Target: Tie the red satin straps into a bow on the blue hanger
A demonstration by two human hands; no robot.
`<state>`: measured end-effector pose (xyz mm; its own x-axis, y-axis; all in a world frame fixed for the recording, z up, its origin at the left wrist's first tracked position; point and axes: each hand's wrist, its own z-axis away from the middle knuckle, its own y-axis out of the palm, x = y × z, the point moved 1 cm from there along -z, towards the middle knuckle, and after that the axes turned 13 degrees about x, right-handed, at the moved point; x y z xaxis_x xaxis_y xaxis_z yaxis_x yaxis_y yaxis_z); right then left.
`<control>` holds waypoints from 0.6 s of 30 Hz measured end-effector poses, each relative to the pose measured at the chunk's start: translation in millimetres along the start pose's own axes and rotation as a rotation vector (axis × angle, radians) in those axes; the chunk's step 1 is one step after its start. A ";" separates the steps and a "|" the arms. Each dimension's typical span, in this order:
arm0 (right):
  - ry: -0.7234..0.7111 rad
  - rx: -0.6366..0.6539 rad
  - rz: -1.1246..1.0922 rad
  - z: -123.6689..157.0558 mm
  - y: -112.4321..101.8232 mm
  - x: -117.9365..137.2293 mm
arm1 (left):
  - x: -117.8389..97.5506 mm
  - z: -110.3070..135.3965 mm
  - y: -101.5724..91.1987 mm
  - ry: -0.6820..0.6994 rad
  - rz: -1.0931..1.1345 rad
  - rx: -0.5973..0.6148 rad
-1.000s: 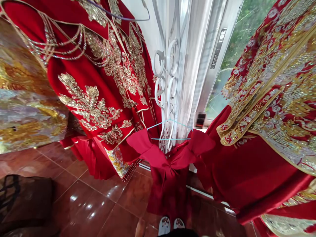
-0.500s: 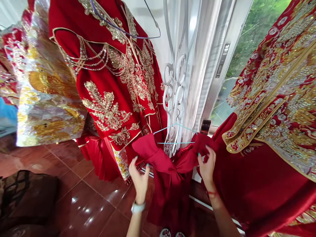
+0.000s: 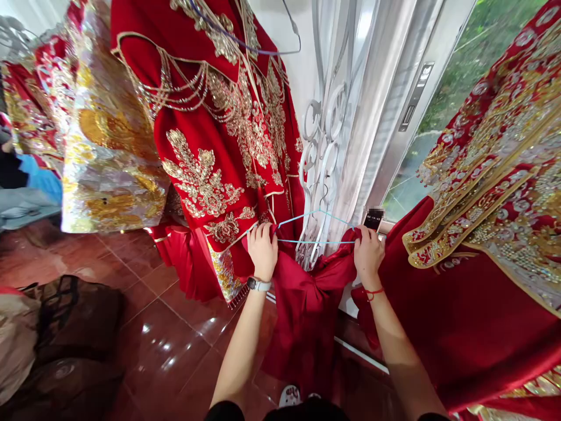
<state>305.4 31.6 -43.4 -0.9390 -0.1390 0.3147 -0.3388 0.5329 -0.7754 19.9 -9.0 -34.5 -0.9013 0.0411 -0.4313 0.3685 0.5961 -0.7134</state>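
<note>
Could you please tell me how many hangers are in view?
2: light blue hanger between left hand and right hand; purple hanger at top, left of centre. Others may be hidden.

Between the left hand (image 3: 263, 252) and right hand (image 3: 369, 255) a gap opens above the dress (image 3: 313, 286), crossed by the hanger (image 3: 315, 242) and backed by the white grille (image 3: 324, 169). Jackets (image 3: 219, 146) crowd both outer sides. Room remains over the floor (image 3: 179, 345), left of the left forearm, up to the dark bag (image 3: 81, 316).
</note>
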 end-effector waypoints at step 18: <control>0.137 0.538 -0.235 -63.6 -44.5 -41.0 | -8.4 -29.8 -48.8 -0.147 -0.297 0.416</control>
<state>362.7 66.7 13.1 -0.8311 -0.0736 0.5512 -0.5527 -0.0010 -0.8334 2.7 -14.6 20.4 -0.9500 -0.2118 -0.2293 0.1887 0.1958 -0.9623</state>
